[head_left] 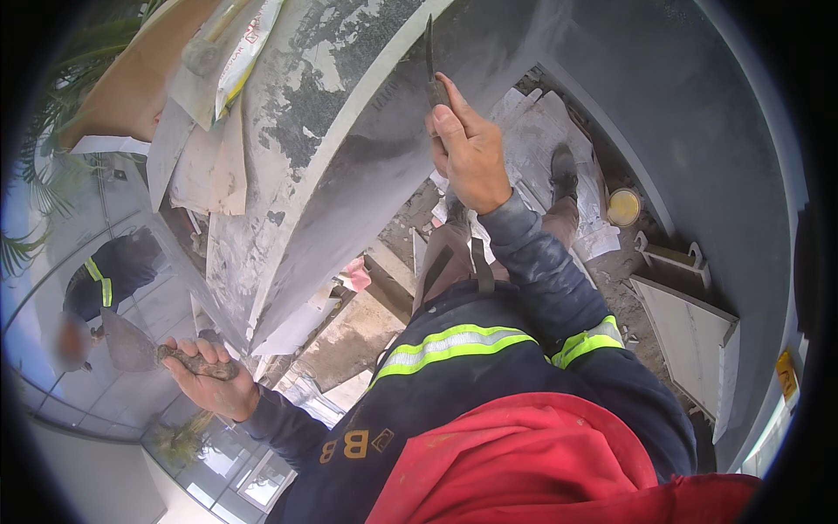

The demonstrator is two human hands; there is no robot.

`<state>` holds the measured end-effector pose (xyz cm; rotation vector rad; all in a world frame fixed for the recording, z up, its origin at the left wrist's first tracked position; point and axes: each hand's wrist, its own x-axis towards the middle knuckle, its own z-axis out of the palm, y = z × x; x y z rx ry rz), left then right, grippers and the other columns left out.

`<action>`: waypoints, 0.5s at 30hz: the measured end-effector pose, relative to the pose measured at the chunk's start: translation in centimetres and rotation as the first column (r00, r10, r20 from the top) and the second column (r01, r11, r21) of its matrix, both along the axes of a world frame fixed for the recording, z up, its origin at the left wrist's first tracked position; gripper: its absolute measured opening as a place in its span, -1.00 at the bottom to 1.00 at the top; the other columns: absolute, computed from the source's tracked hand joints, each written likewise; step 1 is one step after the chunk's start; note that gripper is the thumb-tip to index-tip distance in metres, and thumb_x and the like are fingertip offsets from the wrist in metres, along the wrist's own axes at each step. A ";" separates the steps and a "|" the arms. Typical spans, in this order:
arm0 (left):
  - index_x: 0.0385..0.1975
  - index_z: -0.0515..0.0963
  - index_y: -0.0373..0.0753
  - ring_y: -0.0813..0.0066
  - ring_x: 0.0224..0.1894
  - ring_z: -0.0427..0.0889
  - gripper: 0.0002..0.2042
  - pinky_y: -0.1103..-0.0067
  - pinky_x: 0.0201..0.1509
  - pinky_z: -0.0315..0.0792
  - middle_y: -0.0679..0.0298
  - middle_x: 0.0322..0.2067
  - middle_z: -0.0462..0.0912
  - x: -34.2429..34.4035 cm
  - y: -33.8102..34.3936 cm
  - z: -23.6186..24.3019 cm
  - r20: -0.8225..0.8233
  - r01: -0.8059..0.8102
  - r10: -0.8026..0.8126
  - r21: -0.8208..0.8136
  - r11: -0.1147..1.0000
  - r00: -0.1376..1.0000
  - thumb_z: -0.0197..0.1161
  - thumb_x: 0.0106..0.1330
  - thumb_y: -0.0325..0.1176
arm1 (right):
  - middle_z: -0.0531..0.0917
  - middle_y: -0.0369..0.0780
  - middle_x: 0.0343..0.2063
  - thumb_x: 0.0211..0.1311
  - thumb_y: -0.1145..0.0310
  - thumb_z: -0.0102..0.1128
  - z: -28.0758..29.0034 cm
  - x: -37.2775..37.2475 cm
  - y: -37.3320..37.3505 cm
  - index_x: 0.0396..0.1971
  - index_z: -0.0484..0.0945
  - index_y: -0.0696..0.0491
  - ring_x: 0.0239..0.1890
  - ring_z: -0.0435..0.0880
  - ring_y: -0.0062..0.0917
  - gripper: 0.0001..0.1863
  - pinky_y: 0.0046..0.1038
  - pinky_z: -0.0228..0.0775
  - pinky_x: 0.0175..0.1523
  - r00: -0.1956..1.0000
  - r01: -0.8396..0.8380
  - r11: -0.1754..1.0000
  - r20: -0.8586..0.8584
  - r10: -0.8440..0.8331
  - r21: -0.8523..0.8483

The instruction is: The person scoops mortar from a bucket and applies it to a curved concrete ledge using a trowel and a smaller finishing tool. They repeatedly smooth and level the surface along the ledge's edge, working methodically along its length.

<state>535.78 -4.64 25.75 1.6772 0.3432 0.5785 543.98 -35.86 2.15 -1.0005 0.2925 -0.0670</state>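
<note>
At the lower left, my left hand (208, 375) is closed around the crusted handle of a trowel (129, 341), its flat grey blade pointing left. Farther up, near the middle, my right hand (471, 148) grips the handle of a thin-bladed tool (429, 48). That dark blade points away from me and shows nearly edge-on, so its exact kind cannot be made out. Just beyond it runs the pale edge of a ledge (336, 166), its top blotched grey and white. The smooth grey face of a wall (358, 175) drops from this edge beneath my right hand.
A person (122, 271) in a dark jacket with a reflective band is at the left. Paper sheets (209, 166) and a yellow-white bag (249, 57) lie on the ledge. Below are a yellow-topped bucket (623, 208), a pale panel (681, 323), a board (349, 341) and rubble around my feet.
</note>
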 end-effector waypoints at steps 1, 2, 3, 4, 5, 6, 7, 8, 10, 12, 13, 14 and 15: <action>0.11 0.32 -0.27 0.64 -0.54 0.30 -0.68 0.69 -0.57 0.25 0.36 -0.42 0.35 0.2 -0.2 0.0 0.004 0.030 -0.030 -0.018 0.999 1.000 -0.05 0.61 -0.15 | 0.50 -0.36 -0.39 0.56 0.22 0.00 0.2 -0.3 0.1 0.44 0.23 0.14 -0.57 0.34 -0.79 -0.43 -0.67 0.16 -0.53 1.000 -0.010 0.999 -0.004 0.010 0.038; 0.11 0.32 -0.27 0.64 -0.54 0.31 -0.68 0.69 -0.57 0.25 0.36 -0.42 0.35 0.5 -0.6 -0.1 0.014 0.067 -0.067 -0.043 0.997 0.998 -0.04 0.61 -0.15 | 0.49 -0.39 -0.41 0.55 0.21 0.03 0.0 -0.8 0.5 0.44 0.22 0.15 -0.57 0.32 -0.80 -0.41 -0.67 0.17 -0.51 1.000 -0.019 0.998 -0.004 0.019 0.065; 0.11 0.33 -0.27 0.64 -0.54 0.32 -0.68 0.69 -0.58 0.26 0.36 -0.42 0.36 0.9 -1.0 0.0 0.020 0.054 -0.054 -0.022 0.998 0.998 -0.04 0.60 -0.14 | 0.47 -0.42 -0.43 0.54 0.20 0.05 -0.3 -1.1 1.1 0.44 0.21 0.16 -0.57 0.29 -0.81 -0.39 -0.67 0.18 -0.49 1.000 -0.025 0.996 0.005 0.024 0.090; 0.11 0.33 -0.27 0.64 -0.54 0.33 -0.67 0.68 -0.58 0.27 0.36 -0.41 0.37 1.2 -1.5 0.2 0.027 0.041 -0.041 0.000 0.999 0.999 -0.03 0.60 -0.14 | 0.45 -0.45 -0.45 0.53 0.19 0.08 -0.6 -1.4 1.3 0.45 0.20 0.17 -0.57 0.26 -0.81 -0.37 -0.66 0.19 -0.47 0.999 -0.030 0.993 0.014 0.029 0.114; 0.11 0.33 -0.26 0.64 -0.54 0.34 -0.67 0.68 -0.58 0.28 0.36 -0.41 0.38 1.3 -1.9 0.5 0.028 0.022 -0.023 0.027 0.999 0.999 -0.03 0.60 -0.13 | 0.47 -0.42 -0.42 0.54 0.20 0.05 -0.7 -1.8 1.3 0.45 0.20 0.15 -0.57 0.27 -0.81 -0.38 -0.67 0.17 -0.49 0.998 -0.056 0.991 0.022 0.053 0.125; 0.11 0.33 -0.26 0.65 -0.54 0.35 -0.67 0.68 -0.58 0.28 0.36 -0.41 0.38 1.4 -2.2 0.7 0.027 0.039 -0.040 0.033 0.999 0.999 -0.02 0.60 -0.13 | 0.48 -0.39 -0.38 0.55 0.20 0.02 -0.7 -2.2 1.2 0.46 0.19 0.13 -0.57 0.28 -0.80 -0.40 -0.68 0.15 -0.50 0.997 -0.081 0.987 0.031 0.077 0.136; 0.11 0.32 -0.26 0.65 -0.54 0.36 -0.66 0.68 -0.58 0.29 0.36 -0.40 0.39 1.4 -2.4 0.8 0.027 0.056 -0.057 0.039 0.998 0.998 -0.02 0.59 -0.13 | 0.50 -0.36 -0.34 0.56 0.21 -0.02 -0.8 -2.5 1.0 0.47 0.18 0.10 -0.58 0.29 -0.79 -0.41 -0.68 0.14 -0.51 0.994 -0.105 0.984 0.040 0.100 0.146; 0.11 0.32 -0.26 0.65 -0.54 0.37 -0.66 0.67 -0.58 0.30 0.36 -0.40 0.40 1.5 -2.6 0.8 0.029 0.072 -0.073 0.043 0.996 0.997 -0.02 0.59 -0.12 | 0.49 -0.36 -0.35 0.56 0.19 -0.01 -0.6 -2.6 0.3 0.47 0.17 0.11 -0.57 0.30 -0.79 -0.39 -0.67 0.15 -0.52 0.996 -0.087 0.979 0.022 0.085 0.186; 0.11 0.32 -0.26 0.64 -0.53 0.38 -0.66 0.68 -0.59 0.31 0.35 -0.41 0.41 1.6 -3.0 0.8 0.035 0.028 -0.030 0.056 0.998 0.999 -0.01 0.59 -0.12 | 0.48 -0.36 -0.35 0.55 0.16 0.01 -0.1 -2.9 -1.5 0.48 0.14 0.14 -0.57 0.32 -0.78 -0.36 -0.64 0.17 -0.52 0.998 -0.053 0.963 -0.015 0.059 0.264; 0.11 0.32 -0.26 0.64 -0.53 0.38 -0.66 0.68 -0.59 0.32 0.35 -0.41 0.42 1.7 -3.6 1.0 0.029 0.018 -0.020 0.061 0.998 0.999 0.01 0.58 -0.12 | 0.47 -0.34 -0.36 0.56 0.16 -0.02 -0.5 -1.3 -3.7 0.49 0.12 0.13 -0.59 0.33 -0.76 -0.36 -0.62 0.15 -0.55 0.996 0.036 0.912 -0.084 -0.002 0.408; 0.10 0.32 -0.26 0.64 -0.54 0.38 -0.66 0.68 -0.60 0.32 0.35 -0.41 0.42 1.8 -3.9 1.0 0.025 0.027 -0.029 0.055 0.998 0.999 0.01 0.58 -0.13 | 0.47 -0.33 -0.36 0.56 0.17 -0.03 -0.5 -0.4 -4.5 0.49 0.10 0.12 -0.60 0.33 -0.75 -0.36 -0.62 0.14 -0.56 0.992 0.079 0.877 -0.121 -0.024 0.474; 0.10 0.33 -0.26 0.64 -0.54 0.38 -0.66 0.68 -0.60 0.32 0.35 -0.41 0.42 1.9 -4.1 0.8 0.018 0.037 -0.038 0.046 0.998 0.999 0.02 0.58 -0.13 | 0.46 -0.33 -0.36 0.56 0.18 -0.03 -0.1 0.1 -4.9 0.49 0.10 0.12 -0.61 0.33 -0.75 -0.36 -0.61 0.14 -0.56 0.993 0.066 0.862 -0.117 -0.007 0.503; 0.10 0.33 -0.26 0.64 -0.54 0.39 -0.66 0.68 -0.60 0.31 0.35 -0.41 0.43 1.9 -4.3 0.8 0.013 0.036 -0.037 0.044 0.998 0.999 0.02 0.57 -0.13 | 0.46 -0.34 -0.37 0.56 0.19 -0.03 0.6 0.7 -5.1 0.50 0.09 0.12 -0.61 0.32 -0.75 -0.36 -0.61 0.13 -0.56 0.994 0.052 0.844 -0.112 0.009 0.534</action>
